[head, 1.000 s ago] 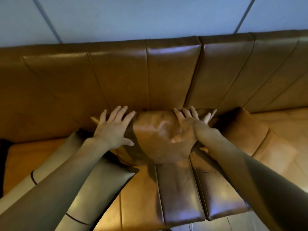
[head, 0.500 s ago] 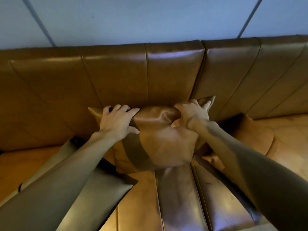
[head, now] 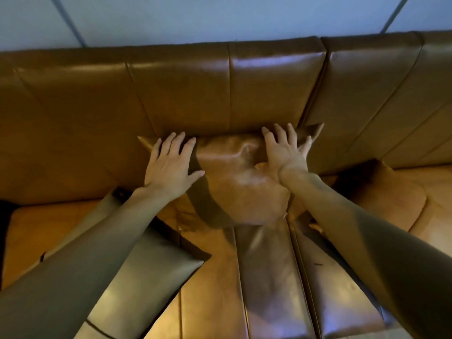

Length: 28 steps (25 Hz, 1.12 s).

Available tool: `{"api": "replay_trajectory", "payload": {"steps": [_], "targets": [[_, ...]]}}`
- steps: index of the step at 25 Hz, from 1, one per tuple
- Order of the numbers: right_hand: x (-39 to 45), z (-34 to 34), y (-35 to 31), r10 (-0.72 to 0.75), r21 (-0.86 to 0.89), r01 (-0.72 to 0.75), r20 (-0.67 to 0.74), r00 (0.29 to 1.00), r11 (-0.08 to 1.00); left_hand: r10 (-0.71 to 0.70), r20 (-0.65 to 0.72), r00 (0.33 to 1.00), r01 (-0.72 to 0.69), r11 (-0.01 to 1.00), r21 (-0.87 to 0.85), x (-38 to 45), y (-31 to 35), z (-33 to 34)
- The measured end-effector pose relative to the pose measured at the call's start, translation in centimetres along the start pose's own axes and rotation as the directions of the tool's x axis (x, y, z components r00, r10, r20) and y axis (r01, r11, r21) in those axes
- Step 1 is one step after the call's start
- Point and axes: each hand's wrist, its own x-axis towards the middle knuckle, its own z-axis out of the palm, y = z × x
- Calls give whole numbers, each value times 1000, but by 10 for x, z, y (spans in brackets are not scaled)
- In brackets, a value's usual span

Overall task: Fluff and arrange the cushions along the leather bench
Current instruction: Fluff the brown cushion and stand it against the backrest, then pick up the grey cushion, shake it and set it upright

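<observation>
A tan leather cushion (head: 239, 187) stands upright on the bench seat (head: 212, 289), leaning on the brown backrest (head: 186, 94). My left hand (head: 171, 167) lies flat on its upper left part, fingers spread. My right hand (head: 283, 150) presses flat on its upper right part, fingers apart. A grey-olive cushion (head: 144, 277) lies flat on the seat at the left, partly under my left forearm. Another tan cushion (head: 391, 199) lies on the seat at the right, behind my right forearm.
The bench runs left to right against a pale blue wall (head: 220, 18). A dark object (head: 3, 216) shows at the far left edge.
Half a second ago both hands gripped the cushion's top edge with curled fingers. Now the fingers are spread flat against it, and the cushion rests on the backrest.
</observation>
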Motion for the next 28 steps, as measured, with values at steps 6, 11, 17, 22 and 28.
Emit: {"api": "replay_trajectory", "payload": {"steps": [6, 11, 17, 22, 28], "targets": [[-60, 13, -82, -251, 130, 293, -267, 930, 947, -248, -72, 966, 198, 890, -411, -49, -26, -9], [-112, 69, -172, -442, 203, 498, -268, 856, 843, -506, 289, 812, 542, 472, -695, -130, -77, 19], [-146, 173, -247, -554, 303, 495, 153, 818, 814, -733, 532, 424, 855, 130, -502, -288, -162, 106], [-156, 221, -295, -539, 271, 481, 212, 815, 834, -853, 476, 213, 858, -70, -509, -330, -208, 139], [-166, 240, -323, -501, 291, 420, 316, 806, 859, -828, 561, -10, 790, -350, -503, -355, -224, 169]]}}
